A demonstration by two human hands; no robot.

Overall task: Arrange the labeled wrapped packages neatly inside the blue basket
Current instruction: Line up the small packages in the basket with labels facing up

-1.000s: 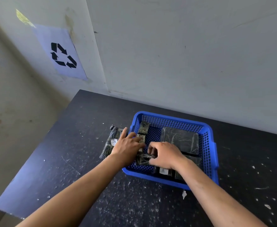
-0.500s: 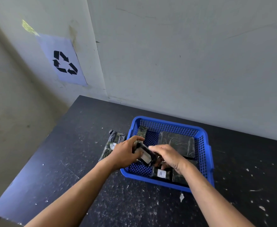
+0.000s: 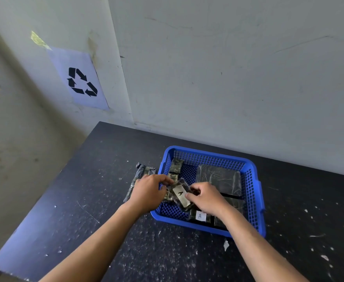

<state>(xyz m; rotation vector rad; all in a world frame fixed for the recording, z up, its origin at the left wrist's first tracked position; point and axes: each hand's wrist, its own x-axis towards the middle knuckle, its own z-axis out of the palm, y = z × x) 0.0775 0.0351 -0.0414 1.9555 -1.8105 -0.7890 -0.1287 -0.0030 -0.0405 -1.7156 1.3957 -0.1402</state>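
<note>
A sign [image 3: 79, 81] with a recycling mark hangs on the wall at far left, above the dark table [image 3: 69, 210]. That side of the table lies bare out to its left edge, scuffed with pale flecks. Just beside the basket's left wall a wrapped pack [image 3: 141, 173] lies on the table, partly under the left hand [image 3: 148, 192]. The left hand and the right hand [image 3: 205, 197] are close together over the basket's near-left corner, both pinched on one small packet [image 3: 180, 196] held tilted, its white label reading "A" facing up.

The blue basket [image 3: 254, 202] sits toward the back of the table, short of the wall. Inside, a narrow packet [image 3: 176, 166] leans in the far-left corner; a large flat dark package [image 3: 218, 180] fills the far-right part; another dark one [image 3: 235, 203] lies nearer, partly hidden by the right wrist. At the near wall a second packet [image 3: 200, 216] shows an "A" label. Bare mesh floor shows in the middle-left of the basket.

Right of the basket the table runs open to the frame edge, dotted with white scraps; one scrap [image 3: 226, 245] lies just in front of the basket.
</note>
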